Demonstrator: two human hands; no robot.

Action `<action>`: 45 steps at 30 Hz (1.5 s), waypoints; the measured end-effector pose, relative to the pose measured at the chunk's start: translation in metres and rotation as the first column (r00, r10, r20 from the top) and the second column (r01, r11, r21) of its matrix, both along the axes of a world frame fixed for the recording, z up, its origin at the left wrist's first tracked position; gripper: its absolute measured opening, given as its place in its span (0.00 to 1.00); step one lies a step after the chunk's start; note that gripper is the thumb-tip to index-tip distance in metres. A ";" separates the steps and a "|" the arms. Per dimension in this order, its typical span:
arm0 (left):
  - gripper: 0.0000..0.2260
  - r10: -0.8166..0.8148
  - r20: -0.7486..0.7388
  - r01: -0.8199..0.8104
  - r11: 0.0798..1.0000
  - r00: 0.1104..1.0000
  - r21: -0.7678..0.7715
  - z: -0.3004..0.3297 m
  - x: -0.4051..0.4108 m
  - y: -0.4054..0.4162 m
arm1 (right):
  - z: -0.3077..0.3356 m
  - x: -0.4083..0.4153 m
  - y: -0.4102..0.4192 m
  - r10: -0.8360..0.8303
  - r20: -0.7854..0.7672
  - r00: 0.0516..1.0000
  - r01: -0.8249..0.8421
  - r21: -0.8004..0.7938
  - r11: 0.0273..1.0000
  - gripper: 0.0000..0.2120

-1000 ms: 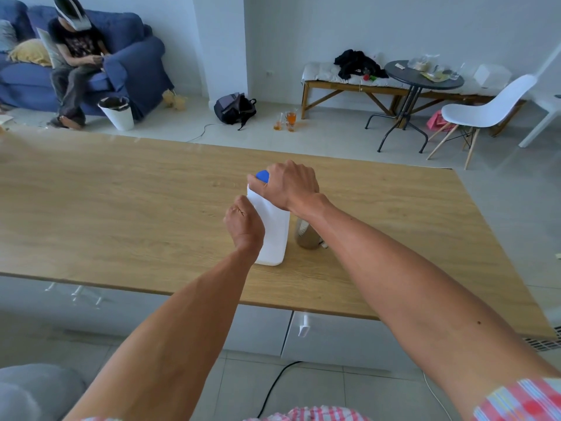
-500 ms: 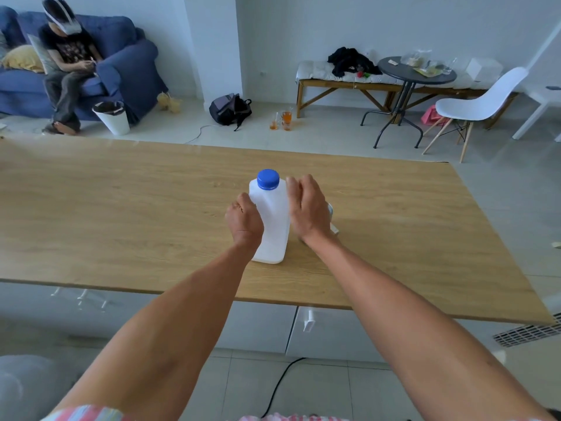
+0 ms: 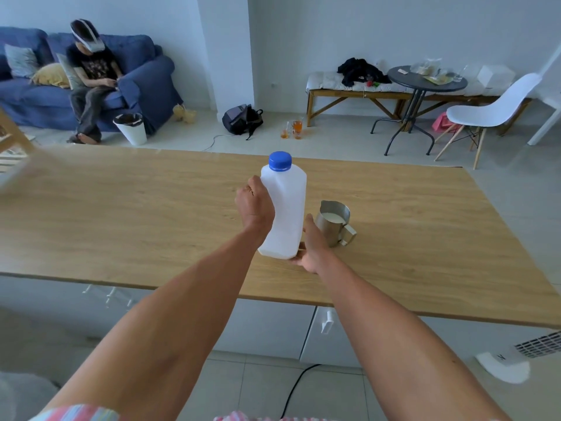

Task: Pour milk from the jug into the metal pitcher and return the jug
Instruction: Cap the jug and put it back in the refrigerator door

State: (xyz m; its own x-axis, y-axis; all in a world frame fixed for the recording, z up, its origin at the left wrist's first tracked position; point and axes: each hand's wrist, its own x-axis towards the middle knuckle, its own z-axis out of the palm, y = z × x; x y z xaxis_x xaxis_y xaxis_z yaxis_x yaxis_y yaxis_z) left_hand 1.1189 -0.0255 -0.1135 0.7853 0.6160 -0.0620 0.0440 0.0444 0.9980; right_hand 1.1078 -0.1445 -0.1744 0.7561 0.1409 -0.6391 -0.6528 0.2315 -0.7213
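A white plastic milk jug (image 3: 287, 208) with a blue cap (image 3: 280, 161) is lifted off the wooden table (image 3: 121, 214) and tilts a little to the right. My left hand (image 3: 254, 205) grips its handle side. My right hand (image 3: 312, 244) cups the jug's bottom right corner, fingers under the base. Right beside it on the table stands the metal pitcher (image 3: 334, 221), upright, with milk inside and its handle pointing right.
A person sits on a blue sofa (image 3: 145, 77) at the far left, next to a white bin (image 3: 131, 128). Beyond the table are a backpack (image 3: 241, 119), glasses on the floor (image 3: 294, 129), a bench, a round dark table (image 3: 426, 79) and a white chair (image 3: 491, 109).
My right hand left the cap, slid down the jug's right side and now supports its base. The jug has risen off the table, uncovering the pitcher behind it.
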 end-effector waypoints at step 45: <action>0.19 0.875 -0.004 -0.851 0.471 0.483 0.233 0.041 -0.254 0.074 | 0.008 -0.144 0.137 0.849 0.249 0.466 -0.850 -0.141 0.507 0.24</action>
State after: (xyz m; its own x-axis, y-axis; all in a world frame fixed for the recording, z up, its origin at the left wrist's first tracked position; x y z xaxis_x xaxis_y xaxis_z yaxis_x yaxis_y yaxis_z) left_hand 0.8651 0.0488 -0.0722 -0.1572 0.9843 0.0799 0.1895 -0.0494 0.9806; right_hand 0.9635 -0.0078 -0.1661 0.3892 0.8070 -0.4441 -0.3234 -0.3317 -0.8862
